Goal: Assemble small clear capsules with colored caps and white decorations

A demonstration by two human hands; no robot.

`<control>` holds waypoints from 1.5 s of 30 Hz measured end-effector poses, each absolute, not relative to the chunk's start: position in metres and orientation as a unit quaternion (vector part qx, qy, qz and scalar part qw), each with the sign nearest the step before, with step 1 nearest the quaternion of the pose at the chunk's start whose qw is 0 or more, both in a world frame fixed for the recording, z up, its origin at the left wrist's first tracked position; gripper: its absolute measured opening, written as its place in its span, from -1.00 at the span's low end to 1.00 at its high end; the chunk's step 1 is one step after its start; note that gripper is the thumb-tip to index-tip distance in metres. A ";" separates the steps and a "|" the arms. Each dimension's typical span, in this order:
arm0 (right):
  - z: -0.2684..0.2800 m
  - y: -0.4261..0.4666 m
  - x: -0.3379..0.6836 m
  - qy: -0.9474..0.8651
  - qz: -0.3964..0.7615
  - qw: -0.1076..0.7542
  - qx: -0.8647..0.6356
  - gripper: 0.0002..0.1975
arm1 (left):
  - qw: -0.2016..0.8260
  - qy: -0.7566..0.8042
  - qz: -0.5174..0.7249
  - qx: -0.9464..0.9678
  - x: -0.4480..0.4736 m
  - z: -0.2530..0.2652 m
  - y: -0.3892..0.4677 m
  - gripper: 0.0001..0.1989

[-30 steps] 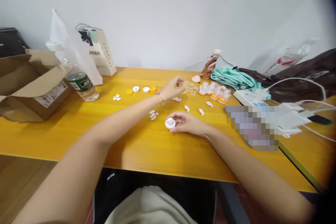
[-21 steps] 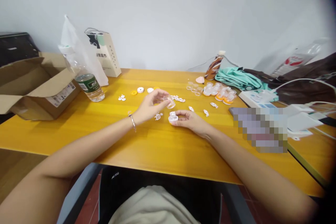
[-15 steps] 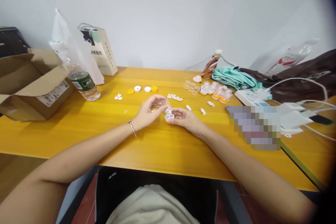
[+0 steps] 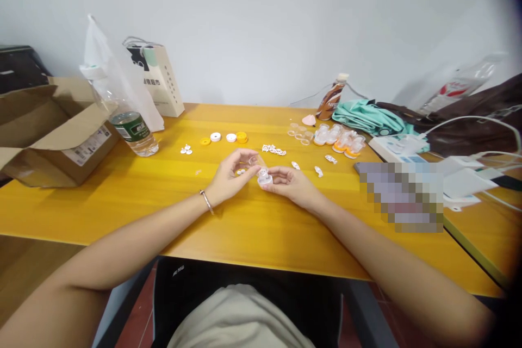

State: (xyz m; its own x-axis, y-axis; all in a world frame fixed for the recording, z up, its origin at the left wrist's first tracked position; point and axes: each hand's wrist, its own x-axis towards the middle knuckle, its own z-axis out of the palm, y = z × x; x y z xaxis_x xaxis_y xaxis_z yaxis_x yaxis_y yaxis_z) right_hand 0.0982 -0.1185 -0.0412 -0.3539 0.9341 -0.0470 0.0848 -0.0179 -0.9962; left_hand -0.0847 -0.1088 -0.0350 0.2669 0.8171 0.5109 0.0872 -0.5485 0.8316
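A cardboard box with a white label too small to read sits at the counter's left edge, beside a green-labelled water bottle. At mid-counter the left hand pinches a clear cap just above the white base pinched by the right hand.
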 end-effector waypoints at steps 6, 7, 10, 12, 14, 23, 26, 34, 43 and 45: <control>-0.040 -0.121 0.095 -0.604 0.542 0.425 -0.402 -0.52 | 0.358 0.318 0.489 0.729 -0.083 -0.033 -0.114 -0.74; -0.039 -0.122 0.095 -0.604 0.540 0.430 -0.398 -0.52 | 0.358 0.316 0.486 0.732 -0.083 -0.033 -0.115 -0.74; -0.037 -0.125 0.094 -0.607 0.538 0.437 -0.390 -0.54 | 0.357 0.313 0.482 0.736 -0.083 -0.033 -0.115 -0.74; -0.036 -0.127 0.093 -0.608 0.536 0.439 -0.387 -0.55 | 0.357 0.311 0.482 0.737 -0.083 -0.033 -0.115 -0.74; -0.035 -0.128 0.092 -0.609 0.533 0.443 -0.386 -0.56 | 0.355 0.312 0.481 0.738 -0.083 -0.033 -0.116 -0.74; -0.034 -0.130 0.092 -0.618 0.522 0.445 -0.385 -0.57 | 0.350 0.324 0.472 0.741 -0.082 -0.031 -0.118 -0.73; -0.034 -0.130 0.092 -0.619 0.520 0.444 -0.387 -0.57 | 0.362 0.317 0.467 0.742 -0.084 -0.031 -0.117 -0.73; -0.034 -0.134 0.090 -0.623 0.539 0.430 -0.370 -0.62 | 0.464 0.251 0.404 0.747 -0.091 -0.025 -0.112 -0.70; -0.032 -0.139 0.087 -0.624 0.537 0.437 -0.362 -0.57 | 0.410 0.278 0.454 0.740 -0.088 -0.025 -0.114 -0.78; -0.033 -0.139 0.087 -0.623 0.542 0.435 -0.359 -0.57 | 0.434 0.254 0.428 0.751 -0.091 -0.021 -0.114 -0.78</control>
State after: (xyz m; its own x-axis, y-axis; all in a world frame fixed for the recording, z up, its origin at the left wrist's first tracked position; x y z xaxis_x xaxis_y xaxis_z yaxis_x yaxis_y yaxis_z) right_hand 0.0867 -0.1390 -0.0327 -0.3641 0.9189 0.1521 -0.0234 0.1542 -0.9878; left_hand -0.0909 -0.1139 -0.0213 0.5040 0.7535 0.4223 0.0109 -0.4944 0.8691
